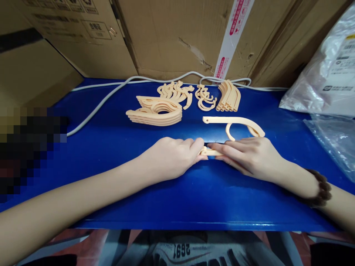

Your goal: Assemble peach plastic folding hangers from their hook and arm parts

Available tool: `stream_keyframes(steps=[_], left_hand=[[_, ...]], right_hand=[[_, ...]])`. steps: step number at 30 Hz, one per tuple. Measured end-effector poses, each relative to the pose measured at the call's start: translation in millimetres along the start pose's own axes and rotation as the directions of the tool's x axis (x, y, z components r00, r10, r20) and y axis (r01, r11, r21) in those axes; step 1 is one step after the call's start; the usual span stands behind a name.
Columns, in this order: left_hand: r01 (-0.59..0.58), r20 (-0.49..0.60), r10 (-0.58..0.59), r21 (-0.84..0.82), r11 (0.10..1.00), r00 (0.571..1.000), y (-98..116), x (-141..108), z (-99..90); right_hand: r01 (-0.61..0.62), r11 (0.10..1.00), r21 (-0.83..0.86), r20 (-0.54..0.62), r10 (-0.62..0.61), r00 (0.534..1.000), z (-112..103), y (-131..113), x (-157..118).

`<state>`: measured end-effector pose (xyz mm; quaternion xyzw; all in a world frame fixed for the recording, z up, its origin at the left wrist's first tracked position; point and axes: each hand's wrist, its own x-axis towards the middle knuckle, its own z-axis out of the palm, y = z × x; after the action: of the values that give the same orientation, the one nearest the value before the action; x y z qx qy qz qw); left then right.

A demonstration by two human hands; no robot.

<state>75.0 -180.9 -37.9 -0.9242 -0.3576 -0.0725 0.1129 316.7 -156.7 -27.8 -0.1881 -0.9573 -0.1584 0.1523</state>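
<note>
My left hand [173, 157] and my right hand [248, 157] meet above the front of the blue table. Between them is a slim beige plastic hanger piece [213, 152]. The left fingers pinch its jointed end; the right fingers close on it from the other side and hide most of it. Just beyond my right hand lies a curved beige hanger arm [231, 120]. A thin curved beige part [228, 132] shows below that arm, partly covered by the hand.
Farther back are a stack of folded beige hangers [158, 119], loose hook-like pieces [173, 90], small curved hooks [205, 99] and stacked curved arms [229, 96]. A white cable [102, 100] crosses the blue table [177, 201]. Cardboard boxes [172, 40] and a plastic bag [318, 81] border it.
</note>
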Motion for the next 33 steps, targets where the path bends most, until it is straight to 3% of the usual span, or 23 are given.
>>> stream_keyframes(steps=[13,33], left_hand=[[-0.063,-0.137,0.068,0.042,0.997,0.988,-1.9,-1.6,5.1],[-0.078,-0.184,0.117,0.204,0.976,0.976,4.0,-2.4,1.3]], right_hand=[[-0.008,1.000,0.017,0.026,0.008,1.000,1.3,-1.4,-1.2],[-0.028,0.987,0.159,0.080,0.015,0.997,-1.0,0.2,-3.1]])
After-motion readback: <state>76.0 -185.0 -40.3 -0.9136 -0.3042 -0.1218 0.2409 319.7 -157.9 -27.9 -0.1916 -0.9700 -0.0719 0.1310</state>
